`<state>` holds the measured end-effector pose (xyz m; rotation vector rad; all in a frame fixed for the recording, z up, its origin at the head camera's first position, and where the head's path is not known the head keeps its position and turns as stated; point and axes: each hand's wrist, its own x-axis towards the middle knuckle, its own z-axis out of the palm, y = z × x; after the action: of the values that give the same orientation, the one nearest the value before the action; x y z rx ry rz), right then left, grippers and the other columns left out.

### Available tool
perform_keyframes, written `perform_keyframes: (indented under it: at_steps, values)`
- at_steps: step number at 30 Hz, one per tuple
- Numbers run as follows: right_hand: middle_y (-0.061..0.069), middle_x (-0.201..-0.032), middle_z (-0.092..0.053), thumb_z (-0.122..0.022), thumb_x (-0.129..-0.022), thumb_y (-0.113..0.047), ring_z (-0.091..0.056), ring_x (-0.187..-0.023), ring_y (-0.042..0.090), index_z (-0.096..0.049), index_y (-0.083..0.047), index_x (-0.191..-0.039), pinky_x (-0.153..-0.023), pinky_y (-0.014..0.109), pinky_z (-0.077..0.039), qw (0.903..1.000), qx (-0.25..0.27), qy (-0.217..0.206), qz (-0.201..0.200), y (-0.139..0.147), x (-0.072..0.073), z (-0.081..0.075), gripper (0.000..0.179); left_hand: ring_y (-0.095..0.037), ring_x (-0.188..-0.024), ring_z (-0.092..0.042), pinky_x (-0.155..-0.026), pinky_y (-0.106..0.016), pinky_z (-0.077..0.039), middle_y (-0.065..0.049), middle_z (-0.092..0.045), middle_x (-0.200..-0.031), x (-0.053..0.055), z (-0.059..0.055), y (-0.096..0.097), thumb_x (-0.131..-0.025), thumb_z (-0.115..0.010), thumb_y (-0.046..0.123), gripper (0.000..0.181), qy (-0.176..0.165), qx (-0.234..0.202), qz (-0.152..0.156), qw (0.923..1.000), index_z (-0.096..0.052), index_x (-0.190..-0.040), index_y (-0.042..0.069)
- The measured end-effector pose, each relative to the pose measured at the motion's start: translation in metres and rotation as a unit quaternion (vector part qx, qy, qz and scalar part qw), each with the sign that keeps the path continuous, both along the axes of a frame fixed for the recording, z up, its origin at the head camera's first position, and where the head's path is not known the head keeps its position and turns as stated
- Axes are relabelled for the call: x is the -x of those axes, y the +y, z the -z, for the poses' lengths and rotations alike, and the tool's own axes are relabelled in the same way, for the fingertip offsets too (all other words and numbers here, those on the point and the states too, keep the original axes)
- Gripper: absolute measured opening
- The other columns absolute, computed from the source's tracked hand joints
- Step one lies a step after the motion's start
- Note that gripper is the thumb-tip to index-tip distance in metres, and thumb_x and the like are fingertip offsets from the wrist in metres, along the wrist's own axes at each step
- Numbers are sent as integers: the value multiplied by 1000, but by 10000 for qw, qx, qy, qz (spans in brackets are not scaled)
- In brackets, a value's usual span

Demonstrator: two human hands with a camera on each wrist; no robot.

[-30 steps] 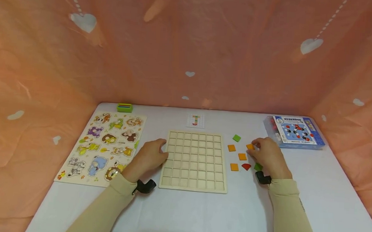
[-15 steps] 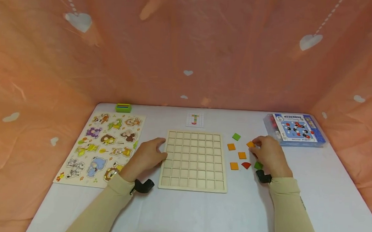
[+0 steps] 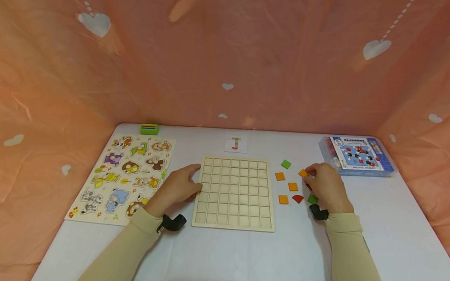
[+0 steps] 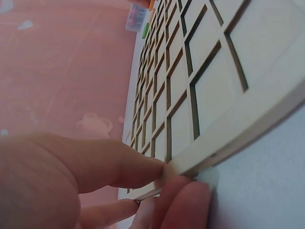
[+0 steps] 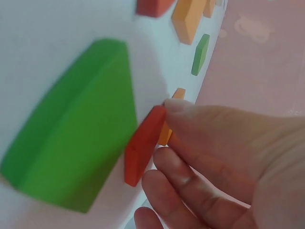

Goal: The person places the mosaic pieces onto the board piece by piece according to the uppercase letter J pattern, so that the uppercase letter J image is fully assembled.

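My left hand (image 3: 178, 187) grips the left edge of a pale wooden grid board (image 3: 235, 187); in the left wrist view its thumb lies on the board's rim, with curled fingers against the side. To the right of the board, my right hand (image 3: 326, 186) pinches a small orange square tile (image 3: 303, 173) by thumb and fingertip. A red tile (image 5: 143, 148) stands out close beside those fingers in the right wrist view, hidden under the hand from the head. A green tile (image 3: 312, 199) lies below the palm. A red quarter-circle piece (image 3: 298, 199) is near it.
Several orange tiles (image 3: 293, 187) and another green tile (image 3: 286, 164) lie right of the board. Behind it sits a pattern card (image 3: 236, 144). An animal puzzle board (image 3: 120, 179) and green box (image 3: 149, 129) are left; a molecule-kit box (image 3: 357, 156) is back right.
My right thumb has moved up to the orange tile, which has shifted slightly away from me. The left hand stays at the board's edge. The head view has tilted a little.
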<state>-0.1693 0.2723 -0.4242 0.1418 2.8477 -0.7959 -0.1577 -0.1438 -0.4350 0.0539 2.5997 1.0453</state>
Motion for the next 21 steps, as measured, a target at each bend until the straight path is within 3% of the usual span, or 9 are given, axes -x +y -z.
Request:
perform_keyframes:
  at_steps: [9,14,21]
  values:
    - [25,-126,-67,-66,-104,-17,-61,-107,37,-72,3,-129,-92,50,-58,9985,-3,431,-345,-15,-1,-9,33,-16,-63,-67,-64,-28,-53,-7,-69,-77,1,2,-1,-97,-70,15,76,-325,-345,-129,9988,-41,-167,15]
    - [21,-133,-67,-66,-104,-19,-64,-110,36,-73,-1,-132,-96,50,-59,9957,267,461,-764,-49,3,-13,34,-16,-61,-67,-63,-28,-55,-6,-69,-74,4,3,-2,-96,-70,14,75,-311,-409,-126,9986,-42,-166,16]
    - [14,-130,-70,-72,-104,-20,-68,-116,33,-77,-5,-129,-103,50,-57,9846,334,750,-1544,-110,20,-11,30,-16,-61,-67,-60,-29,-57,-7,-69,-76,3,4,-3,-95,-70,13,76,-422,-507,-237,9975,-42,-166,17]
